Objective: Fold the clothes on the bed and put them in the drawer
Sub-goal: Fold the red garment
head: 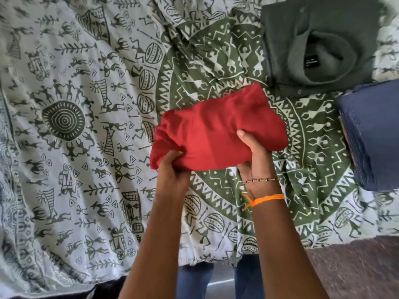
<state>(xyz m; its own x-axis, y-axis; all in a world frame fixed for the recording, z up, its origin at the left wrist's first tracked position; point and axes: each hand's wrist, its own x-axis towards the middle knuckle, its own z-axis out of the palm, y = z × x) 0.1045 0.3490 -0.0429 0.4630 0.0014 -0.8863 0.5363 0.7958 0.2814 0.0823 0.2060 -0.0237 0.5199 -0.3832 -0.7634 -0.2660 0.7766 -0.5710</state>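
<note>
Red garment (218, 130) folded; left hand (172, 169) and right hand (257, 156) both grip its near edge. Grey top (302, 29) and blue stack (371, 134) folded too. Drawer not visible, stowing left.

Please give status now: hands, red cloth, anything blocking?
Left hand and right hand both grip folded red cloth at near edge. Cloth over bedsheet. Green garment, blue stack lie apart, right side. Nothing blocking.
</note>
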